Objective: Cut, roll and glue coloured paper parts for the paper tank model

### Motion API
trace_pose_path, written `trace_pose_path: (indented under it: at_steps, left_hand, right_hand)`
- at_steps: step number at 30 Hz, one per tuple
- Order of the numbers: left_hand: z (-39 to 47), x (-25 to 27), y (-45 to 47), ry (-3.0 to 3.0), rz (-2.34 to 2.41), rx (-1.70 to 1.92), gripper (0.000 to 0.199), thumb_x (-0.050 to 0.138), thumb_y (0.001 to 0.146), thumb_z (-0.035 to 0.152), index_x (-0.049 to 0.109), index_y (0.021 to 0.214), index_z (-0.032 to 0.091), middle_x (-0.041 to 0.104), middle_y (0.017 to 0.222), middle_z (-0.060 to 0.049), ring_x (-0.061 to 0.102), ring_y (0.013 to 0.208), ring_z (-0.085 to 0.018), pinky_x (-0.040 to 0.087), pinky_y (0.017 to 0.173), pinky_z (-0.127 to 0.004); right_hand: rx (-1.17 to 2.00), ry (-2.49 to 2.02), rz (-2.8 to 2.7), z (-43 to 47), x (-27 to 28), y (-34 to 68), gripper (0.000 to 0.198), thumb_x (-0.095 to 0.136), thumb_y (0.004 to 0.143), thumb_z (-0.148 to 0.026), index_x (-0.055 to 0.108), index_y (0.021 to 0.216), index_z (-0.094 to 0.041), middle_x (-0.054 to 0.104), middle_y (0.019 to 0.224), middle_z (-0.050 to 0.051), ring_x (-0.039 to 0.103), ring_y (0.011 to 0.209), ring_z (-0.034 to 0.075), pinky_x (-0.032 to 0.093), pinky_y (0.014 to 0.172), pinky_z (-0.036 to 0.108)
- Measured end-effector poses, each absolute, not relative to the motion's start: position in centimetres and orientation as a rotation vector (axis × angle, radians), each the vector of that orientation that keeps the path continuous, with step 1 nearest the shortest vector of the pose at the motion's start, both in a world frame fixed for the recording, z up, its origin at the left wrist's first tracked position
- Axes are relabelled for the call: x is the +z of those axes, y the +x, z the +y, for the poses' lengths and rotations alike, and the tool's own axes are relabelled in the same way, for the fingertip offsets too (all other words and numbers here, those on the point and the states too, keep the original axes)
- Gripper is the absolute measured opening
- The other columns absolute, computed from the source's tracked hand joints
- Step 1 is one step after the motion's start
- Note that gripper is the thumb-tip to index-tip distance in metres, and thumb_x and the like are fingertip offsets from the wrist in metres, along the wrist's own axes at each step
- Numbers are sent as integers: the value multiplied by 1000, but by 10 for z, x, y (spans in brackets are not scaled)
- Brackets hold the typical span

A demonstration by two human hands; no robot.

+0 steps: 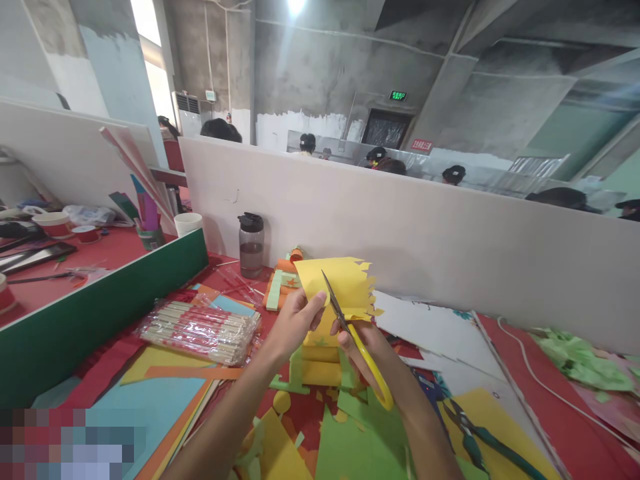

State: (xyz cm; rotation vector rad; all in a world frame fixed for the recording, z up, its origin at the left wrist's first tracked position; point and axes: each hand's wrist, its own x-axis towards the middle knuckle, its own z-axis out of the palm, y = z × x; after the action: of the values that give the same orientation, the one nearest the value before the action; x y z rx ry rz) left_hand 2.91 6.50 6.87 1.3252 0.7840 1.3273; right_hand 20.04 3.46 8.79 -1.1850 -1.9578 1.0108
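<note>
My left hand [301,320] pinches the left part of a yellow paper sheet [343,277], held up above the table. Jagged cut-outs run down the sheet's right edge. In my right hand [363,350] is a pair of scissors [369,363] with yellow handles, its dark blades pointing up and left across the sheet, close to my left thumb. Below and behind the hands lies a paper construction of yellow rolls [321,372] and green strips. A similar orange and pale-green paper piece [280,287] stands farther back.
A bag of wooden sticks [200,330] lies left, near a water bottle [251,245]. Green-handled pliers [483,437] rest on yellow paper at right. Green paper [357,440] and scraps cover the front. A green divider [105,310] and white partition [425,233] border the table; people sit beyond.
</note>
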Motion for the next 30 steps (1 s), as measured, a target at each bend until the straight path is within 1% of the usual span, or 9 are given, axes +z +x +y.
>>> trace_pose_path:
  at_steps: [3, 8, 12, 16, 20, 25, 30]
  left_hand:
    - [66, 67, 29, 1356, 796, 1332, 39, 52, 92, 50, 43, 70, 19, 40, 55, 6, 35, 48, -7, 27, 49, -23]
    - [64, 67, 27, 1397, 817, 1310, 40, 51, 93, 50, 42, 70, 19, 40, 57, 6, 35, 50, -7, 27, 51, -23]
    - [62, 70, 24, 1425, 827, 1283, 40, 51, 93, 51, 43, 70, 19, 39, 58, 6, 36, 51, -8, 27, 51, -23]
    - [62, 72, 22, 1452, 835, 1257, 41, 50, 93, 51, 42, 69, 19, 38, 58, 6, 34, 52, -8, 27, 51, -24]
    - [61, 73, 19, 1472, 853, 1234, 42, 49, 94, 51, 41, 68, 19, 38, 58, 6, 35, 53, -8, 27, 51, -24]
    - [60, 78, 14, 1513, 882, 1161, 42, 49, 94, 51, 41, 67, 19, 37, 58, 5, 35, 54, -9, 28, 52, -24]
    - [61, 78, 9, 1540, 881, 1101, 43, 48, 94, 51, 40, 67, 19, 38, 58, 5, 35, 54, -8, 29, 53, -24]
  right_hand:
    - [1039, -1178, -1973, 34, 89, 201, 43, 56, 90, -61, 58, 96, -18, 42, 60, -5, 42, 51, 12, 33, 48, 25]
    - [974, -1170, -2019, 33, 94, 202, 47, 53, 90, -64, 58, 94, -18, 44, 67, -3, 43, 58, 14, 34, 53, 26]
    - [979, -1193, -2012, 34, 92, 201, 48, 52, 90, -65, 59, 92, -17, 44, 65, -3, 43, 57, 13, 34, 52, 26]
    - [1059, -1220, -1968, 37, 89, 201, 52, 54, 88, -68, 58, 94, -17, 42, 60, -5, 40, 51, 12, 30, 47, 24]
    - [1072, -1204, -1989, 34, 92, 202, 52, 54, 88, -68, 57, 95, -17, 42, 61, -5, 38, 51, 11, 28, 48, 23]
    - [1076, -1232, -1996, 28, 98, 204, 57, 51, 85, -74, 57, 94, -18, 43, 61, -5, 39, 52, 11, 30, 49, 23]
    - [1087, -1241, -2007, 25, 101, 203, 58, 50, 86, -73, 58, 95, -17, 44, 63, -4, 41, 55, 12, 32, 52, 24]
